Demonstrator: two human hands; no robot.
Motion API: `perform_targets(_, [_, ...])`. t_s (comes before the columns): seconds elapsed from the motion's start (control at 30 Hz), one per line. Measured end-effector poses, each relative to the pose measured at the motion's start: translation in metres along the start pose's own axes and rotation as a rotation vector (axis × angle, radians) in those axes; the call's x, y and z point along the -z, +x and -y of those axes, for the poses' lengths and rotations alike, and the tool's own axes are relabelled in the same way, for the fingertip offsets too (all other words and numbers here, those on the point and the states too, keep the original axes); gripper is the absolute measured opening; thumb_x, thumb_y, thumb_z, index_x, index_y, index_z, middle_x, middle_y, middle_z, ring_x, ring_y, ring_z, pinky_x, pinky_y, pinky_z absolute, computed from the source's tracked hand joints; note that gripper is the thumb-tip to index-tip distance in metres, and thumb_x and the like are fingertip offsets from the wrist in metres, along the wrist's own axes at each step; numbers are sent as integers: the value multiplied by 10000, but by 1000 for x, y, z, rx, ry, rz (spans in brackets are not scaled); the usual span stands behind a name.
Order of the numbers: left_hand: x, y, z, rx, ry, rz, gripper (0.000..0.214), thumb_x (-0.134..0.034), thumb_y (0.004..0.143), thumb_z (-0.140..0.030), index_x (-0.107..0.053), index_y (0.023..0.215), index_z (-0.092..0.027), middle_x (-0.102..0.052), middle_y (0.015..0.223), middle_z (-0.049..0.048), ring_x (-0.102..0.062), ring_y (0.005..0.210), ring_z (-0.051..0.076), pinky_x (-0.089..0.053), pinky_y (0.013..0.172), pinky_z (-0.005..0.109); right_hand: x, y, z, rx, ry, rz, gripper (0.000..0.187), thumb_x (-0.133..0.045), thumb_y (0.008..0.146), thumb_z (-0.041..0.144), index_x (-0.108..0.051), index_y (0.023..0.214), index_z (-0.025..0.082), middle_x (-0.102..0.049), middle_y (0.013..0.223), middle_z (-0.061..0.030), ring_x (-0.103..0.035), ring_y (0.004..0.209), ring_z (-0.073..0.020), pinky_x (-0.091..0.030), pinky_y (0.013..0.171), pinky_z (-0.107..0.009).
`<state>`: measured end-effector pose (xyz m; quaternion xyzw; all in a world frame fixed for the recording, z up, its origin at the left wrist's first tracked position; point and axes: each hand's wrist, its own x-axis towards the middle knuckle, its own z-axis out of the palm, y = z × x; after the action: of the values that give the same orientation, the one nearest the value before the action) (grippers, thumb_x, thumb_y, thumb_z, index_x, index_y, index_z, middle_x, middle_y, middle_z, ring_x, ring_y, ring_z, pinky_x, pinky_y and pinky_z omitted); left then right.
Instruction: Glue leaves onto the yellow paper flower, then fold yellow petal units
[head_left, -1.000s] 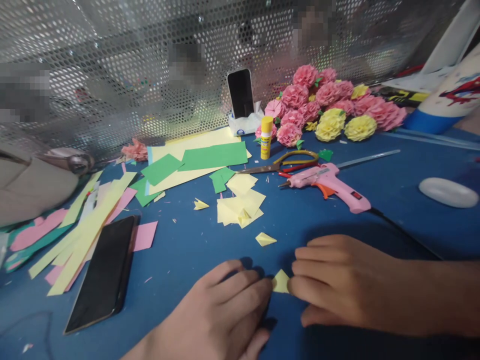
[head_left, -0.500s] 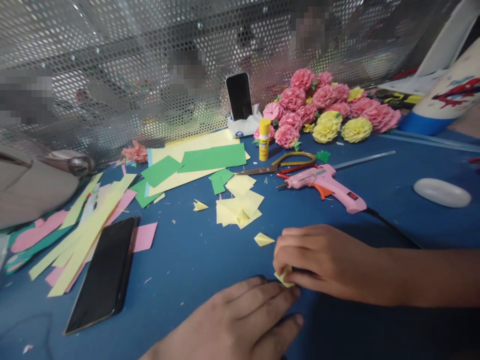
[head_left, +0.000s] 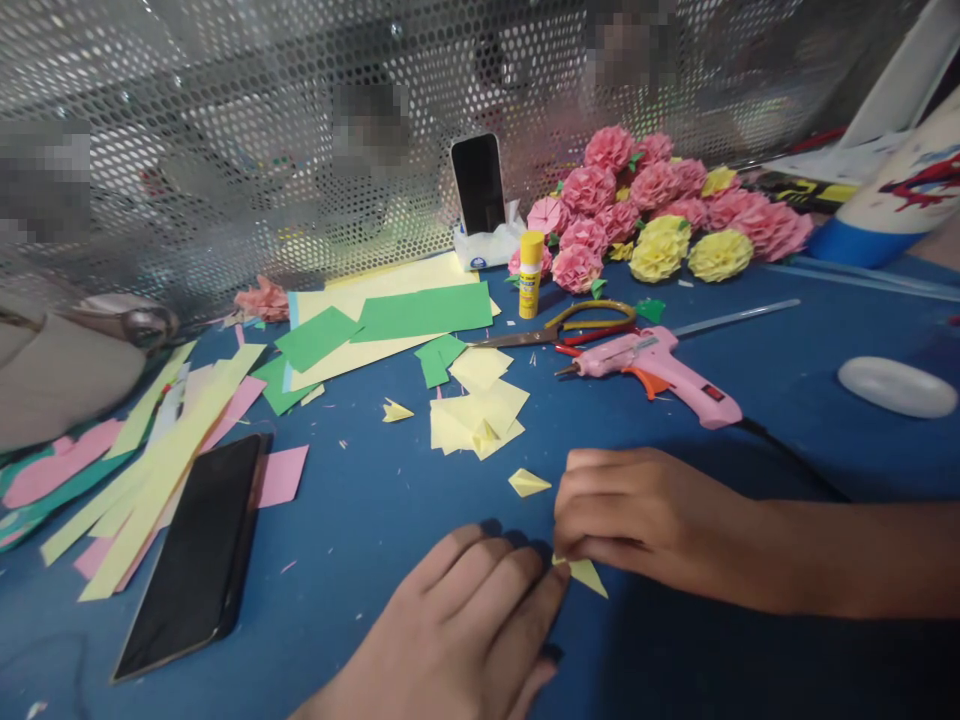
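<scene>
- Perforated metal screen [head_left: 247, 200]: stood along the back.
- Blue table [head_left: 360, 520]: was strewn with paper scraps [head_left: 480, 370].
- Heaped flowers [head_left: 589, 190], pink and yellow: lay at the far right.
- Pink glue gun [head_left: 660, 362]: lay just beyond the right hand [head_left: 637, 510].
- Scissors [head_left: 525, 338]: lay behind it.
- Left hand [head_left: 469, 620]: was half open, thumb apart, one fingertip touching the yellow paper [head_left: 589, 576].
- Right hand: was closed in a pinch on it.
- Yellow paper: lay between both hands, partly covered.
</scene>
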<state>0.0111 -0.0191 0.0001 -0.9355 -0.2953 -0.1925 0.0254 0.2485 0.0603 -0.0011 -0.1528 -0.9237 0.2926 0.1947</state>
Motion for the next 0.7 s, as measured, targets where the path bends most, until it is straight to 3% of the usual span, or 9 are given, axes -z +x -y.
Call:
perform_targets(0.2, [-2,0,0,38,-30,-25,333,-413,1055,-267,-670,1209,-121,-681,975,52,-605,889,185,-460,902,327,5,1,-2,128,-218,13,323,-367,1064,165,-632,878,158,-647,847,-38,-510,778,-162,-381,746,-290])
perform_targets(0.5, [-5,1,2,60,-35,-59,312,-432,1042,-241,-693,1188,-151,-670,967,39,-583,867,178,-443,902,321,10,-1,4,269,-489,-30,284,-431,1011,88,-679,890,151,-659,820,-29,-520,791,-174,-382,701,-316])
perform_targets(0.7, [-5,-3,3,56,-28,-67,301,-440,1044,-245,-708,1152,-160,-689,947,18,-598,866,162,-416,940,316,15,2,7,324,-538,0,370,-356,1027,84,-704,913,140,-663,811,-30,-559,807,-179,-373,653,-332])
